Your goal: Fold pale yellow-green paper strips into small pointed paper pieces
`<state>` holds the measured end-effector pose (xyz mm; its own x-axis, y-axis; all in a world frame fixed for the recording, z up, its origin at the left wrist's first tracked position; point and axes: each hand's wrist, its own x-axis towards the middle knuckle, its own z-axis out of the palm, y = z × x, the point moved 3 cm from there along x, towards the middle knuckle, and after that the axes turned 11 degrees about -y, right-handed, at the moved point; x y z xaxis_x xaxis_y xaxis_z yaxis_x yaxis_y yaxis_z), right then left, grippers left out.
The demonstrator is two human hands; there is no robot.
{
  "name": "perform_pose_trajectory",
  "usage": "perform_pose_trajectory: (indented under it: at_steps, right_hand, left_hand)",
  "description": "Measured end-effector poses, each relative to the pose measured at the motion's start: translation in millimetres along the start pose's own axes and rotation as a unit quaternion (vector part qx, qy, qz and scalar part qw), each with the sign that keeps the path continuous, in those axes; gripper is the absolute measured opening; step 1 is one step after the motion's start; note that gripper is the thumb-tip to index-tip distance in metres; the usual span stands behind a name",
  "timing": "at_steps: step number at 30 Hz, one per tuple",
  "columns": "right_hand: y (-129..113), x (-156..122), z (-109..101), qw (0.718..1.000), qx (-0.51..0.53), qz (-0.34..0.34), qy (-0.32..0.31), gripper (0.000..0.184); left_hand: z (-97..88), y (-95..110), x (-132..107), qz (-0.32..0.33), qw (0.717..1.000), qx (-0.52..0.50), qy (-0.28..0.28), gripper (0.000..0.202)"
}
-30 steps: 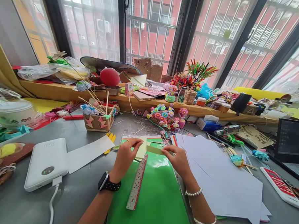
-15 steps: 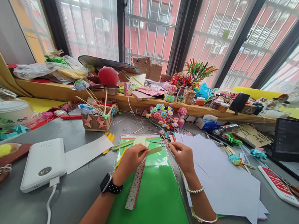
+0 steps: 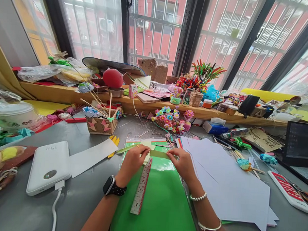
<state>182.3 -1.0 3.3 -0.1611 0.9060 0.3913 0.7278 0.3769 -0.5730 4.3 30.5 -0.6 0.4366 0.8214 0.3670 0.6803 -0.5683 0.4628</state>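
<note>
A narrow pale green paper strip (image 3: pixel 159 154) is stretched between my two hands above a bright green sheet (image 3: pixel 160 201). My left hand (image 3: pixel 133 162), with a black watch on its wrist, pinches the strip's left end. My right hand (image 3: pixel 183 162), with bead and metal bracelets on the wrist, pinches the right end. A patterned ruler (image 3: pixel 141 187) lies on the green sheet just under my left hand. Pale yellow-green paper pieces (image 3: pixel 145 144) lie beyond my fingers.
A stack of white paper sheets (image 3: pixel 229 187) lies to the right. A white power bank (image 3: pixel 49 167) with a cable and a white card (image 3: pixel 92 157) lie to the left. Paper flowers (image 3: pixel 170 119), a small box of sticks (image 3: pixel 101 125), a calculator (image 3: pixel 288 191) and craft clutter fill the far side.
My hands lifted the strip and tilted it, then brought it back down level over the green sheet's far edge. The ruler and papers stayed put.
</note>
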Motion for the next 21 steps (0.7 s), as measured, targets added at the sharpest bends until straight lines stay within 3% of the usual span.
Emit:
perform_pose_trajectory:
  at_steps: [2,4,7,10,17,19,21]
  right_hand:
    - [0.6,0.2,-1.1,1.000,0.003,0.000,0.005,0.011]
    - [-1.3,0.2,0.7,1.000,0.012,-0.010,-0.004,0.011]
    - [-7.0,0.0,6.4,0.998,0.027,-0.040,-0.038,0.011]
    - [-7.8,-0.6,8.1,0.998,0.022,-0.042,-0.049,0.011]
    - [13.0,-2.0,-9.6,0.995,-0.035,0.077,0.060,0.014]
    - [9.2,-1.2,-7.9,0.997,-0.008,0.043,0.059,0.013]
    - [-0.8,-0.3,-0.6,0.999,0.006,-0.038,0.014,0.012]
  left_hand:
    - [-2.9,-3.3,-0.9,-0.024,0.998,0.012,0.050,0.018]
    - [-3.3,-0.1,-1.8,-0.008,0.997,0.005,0.075,0.019]
    - [3.1,11.9,-2.0,0.063,0.998,-0.004,0.009,0.021]
    - [10.4,17.9,-2.4,0.072,0.994,0.015,-0.082,0.019]
    - [7.5,10.4,-2.6,0.037,0.996,0.034,-0.073,0.020]
    - [8.5,12.6,-2.7,0.044,0.995,0.044,-0.082,0.020]
    - [10.3,17.2,-2.9,0.059,0.993,0.050,-0.092,0.020]
